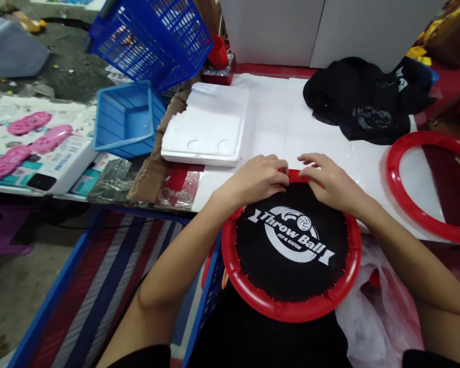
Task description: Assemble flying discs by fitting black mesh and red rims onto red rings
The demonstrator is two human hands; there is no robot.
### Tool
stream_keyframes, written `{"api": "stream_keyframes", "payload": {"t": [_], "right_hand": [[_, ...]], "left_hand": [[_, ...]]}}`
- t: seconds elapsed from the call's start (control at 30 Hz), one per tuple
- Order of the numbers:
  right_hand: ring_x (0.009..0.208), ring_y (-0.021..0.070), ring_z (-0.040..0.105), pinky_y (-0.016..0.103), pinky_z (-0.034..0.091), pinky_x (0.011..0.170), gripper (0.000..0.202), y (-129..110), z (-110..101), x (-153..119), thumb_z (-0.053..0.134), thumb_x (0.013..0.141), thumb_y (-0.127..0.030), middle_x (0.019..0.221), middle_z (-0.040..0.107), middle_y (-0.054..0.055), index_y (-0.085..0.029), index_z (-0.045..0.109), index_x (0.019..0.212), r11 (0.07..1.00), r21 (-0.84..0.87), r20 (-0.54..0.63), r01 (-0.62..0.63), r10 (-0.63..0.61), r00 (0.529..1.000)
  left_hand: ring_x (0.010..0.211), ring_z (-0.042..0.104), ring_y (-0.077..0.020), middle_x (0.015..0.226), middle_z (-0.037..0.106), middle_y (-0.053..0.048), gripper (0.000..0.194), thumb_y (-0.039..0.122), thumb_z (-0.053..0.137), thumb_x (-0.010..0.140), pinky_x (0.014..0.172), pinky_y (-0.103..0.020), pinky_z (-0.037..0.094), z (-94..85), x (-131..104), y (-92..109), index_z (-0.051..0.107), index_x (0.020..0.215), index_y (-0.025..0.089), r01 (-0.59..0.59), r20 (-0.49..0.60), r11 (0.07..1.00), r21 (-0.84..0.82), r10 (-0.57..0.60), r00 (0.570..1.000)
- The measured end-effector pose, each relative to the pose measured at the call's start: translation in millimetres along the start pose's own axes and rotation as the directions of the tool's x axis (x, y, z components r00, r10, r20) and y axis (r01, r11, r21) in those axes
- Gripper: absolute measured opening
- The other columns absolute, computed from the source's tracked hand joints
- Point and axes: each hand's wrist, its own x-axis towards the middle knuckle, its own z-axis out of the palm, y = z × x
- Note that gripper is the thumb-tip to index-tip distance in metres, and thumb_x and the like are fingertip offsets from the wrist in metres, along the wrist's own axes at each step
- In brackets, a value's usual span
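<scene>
A round throw-ball disc [291, 276] with a red plastic rim and black mesh printed "Throw Ball" leans from the table edge toward my lap. My left hand [258, 176] is closed on its far rim, left of the top, fingers curled over the edge of the mesh. Just to the right, my right hand [329, 181] grips the same rim, with its index finger raised and bent. A short stretch of red rim shows between the two hands. The undersides of the fingers are hidden.
Black mesh pieces [362, 102] lie piled at the back right, near a bare red ring [394, 179]. A white foam block [210, 122] rests left of my hands. Farther left are a blue bin [126, 120], a tilted blue basket [153, 46] and pink pieces [30, 145].
</scene>
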Motion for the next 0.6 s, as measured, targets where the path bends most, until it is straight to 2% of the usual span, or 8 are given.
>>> {"api": "stream_keyframes", "payload": {"t": [0.07,0.13,0.2,0.27,0.33,0.43,0.53,0.6], "right_hand": [[0.144,0.0341,0.055,0.06,0.051,0.119,0.033,0.3,4.3,-5.4,0.054,0.1,-0.012,0.16,0.055,0.013,-0.025,0.078,0.119,0.992,0.036,0.039,0.123,-0.124,0.991],[0.151,0.0364,0.048,0.063,0.047,0.123,0.031,3.4,7.6,-8.9,0.059,0.101,-0.017,0.168,0.049,0.012,-0.026,0.078,0.124,0.98,0.058,0.122,0.189,-0.195,0.973],[0.155,0.0382,0.045,0.065,0.043,0.125,0.032,6.1,8.6,-10.0,0.063,0.102,-0.022,0.173,0.043,0.012,-0.026,0.077,0.129,0.977,0.068,0.177,0.204,-0.213,0.961],[0.154,0.038,0.047,0.066,0.043,0.125,0.034,5.3,6.8,-8.8,0.064,0.101,-0.024,0.172,0.044,0.011,-0.028,0.076,0.133,0.979,0.085,0.195,0.185,-0.198,0.961],[0.147,0.0365,0.053,0.065,0.046,0.122,0.035,0.3,2.5,-5.5,0.062,0.101,-0.021,0.166,0.052,0.011,-0.029,0.076,0.132,0.984,0.099,0.211,0.147,-0.165,0.964],[0.14,0.0355,0.057,0.06,0.049,0.118,0.031,-9.3,-6.5,3.2,0.063,0.097,-0.019,0.153,0.061,0.012,-0.026,0.076,0.124,0.99,0.117,0.255,0.074,-0.102,0.962],[0.133,0.0337,0.061,0.056,0.05,0.115,0.016,-10.8,-13.5,14.9,0.067,0.094,-0.023,0.145,0.065,0.013,-0.022,0.076,0.107,0.97,0.238,0.293,-0.052,-0.021,0.956],[0.125,0.0312,0.065,0.054,0.05,0.112,0.01,-6.3,-14.6,21.7,0.069,0.093,-0.031,0.141,0.067,0.011,-0.021,0.073,0.096,0.919,0.358,0.307,-0.165,0.051,0.95]], "left_hand": [[0.112,0.064,-0.0278,0.119,0.072,-0.009,0.018,0.026,0.065,0.105,0.093,-0.041,0.05,-2.7,-4.0,8.3,0.082,0.1,0.023,-0.042,0.061,0.992,0.121,0.035,0.998],[0.118,0.062,-0.0305,0.128,0.069,-0.012,0.019,0.028,0.064,0.106,0.095,-0.043,0.05,-3.6,-7.9,15.2,0.081,0.105,0.022,-0.04,0.092,0.981,0.192,0.023,0.996],[0.121,0.06,-0.0326,0.133,0.066,-0.015,0.021,0.029,0.062,0.107,0.097,-0.045,0.051,-2.5,-10.5,19.7,0.08,0.111,0.019,-0.03,0.11,0.969,0.244,0.003,0.994],[0.12,0.06,-0.0325,0.133,0.065,-0.017,0.023,0.027,0.06,0.108,0.099,-0.045,0.051,0.3,-11.2,21.4,0.078,0.112,0.015,-0.023,0.117,0.972,0.236,-0.004,0.993],[0.118,0.06,-0.0307,0.126,0.067,-0.016,0.022,0.024,0.058,0.108,0.1,-0.043,0.051,3.7,-10.1,20.0,0.077,0.108,0.013,-0.005,0.104,0.991,0.131,-0.009,0.995],[0.113,0.062,-0.0264,0.11,0.072,-0.01,0.018,0.023,0.06,0.107,0.102,-0.04,0.05,8.7,-7.0,13.9,0.075,0.101,0.015,0.059,0.036,0.989,-0.134,-0.054,0.998],[0.1,0.066,-0.0212,0.097,0.075,-0.004,0.012,0.025,0.068,0.103,0.098,-0.037,0.049,13.4,-4.6,5.7,0.074,0.096,0.018,0.134,-0.047,0.919,-0.37,-0.163,0.985],[0.092,0.068,-0.0189,0.091,0.076,-0.002,0.011,0.027,0.074,0.098,0.091,-0.035,0.049,16.3,-3.5,0.4,0.075,0.092,0.018,0.182,-0.059,0.861,-0.475,-0.237,0.97]]}}
